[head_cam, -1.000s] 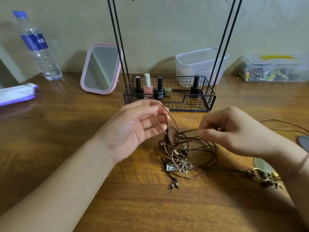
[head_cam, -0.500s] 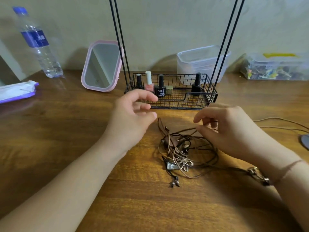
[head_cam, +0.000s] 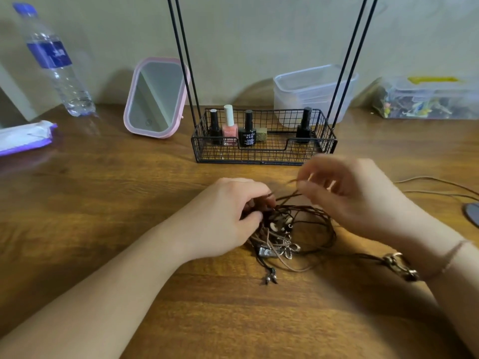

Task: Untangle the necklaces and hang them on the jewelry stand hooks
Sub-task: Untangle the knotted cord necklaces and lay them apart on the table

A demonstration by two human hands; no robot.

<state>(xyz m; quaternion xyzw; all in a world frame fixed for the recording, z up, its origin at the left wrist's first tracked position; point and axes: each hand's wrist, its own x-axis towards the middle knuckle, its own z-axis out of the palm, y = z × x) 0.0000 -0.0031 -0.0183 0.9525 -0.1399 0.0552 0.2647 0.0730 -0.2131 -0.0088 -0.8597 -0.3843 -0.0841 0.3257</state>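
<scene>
A tangle of brown cord necklaces [head_cam: 293, 234] lies on the wooden table, with a flower pendant [head_cam: 289, 248], a silver bar pendant and shell beads in it. My left hand [head_cam: 228, 218] rests on the left side of the tangle, fingers pinched on cords there. My right hand [head_cam: 344, 193] hovers just right of it, blurred, fingertips pinching a cord end lifted off the pile. Behind stands the black jewelry stand [head_cam: 264, 151]: a wire basket with two pairs of upright rods; its hooks are out of frame.
Nail polish bottles [head_cam: 229, 125] stand in the basket. A pink mirror [head_cam: 155, 99], a water bottle [head_cam: 54, 63] and a wipes pack [head_cam: 23, 137] are at the left; two clear boxes [head_cam: 313, 89] at the back right. Another cord necklace [head_cam: 440, 187] and a ring pendant [head_cam: 399, 265] lie at the right.
My left hand came down from above the pile onto the tangle's left side. My right hand lifted a cord end up and toward the basket.
</scene>
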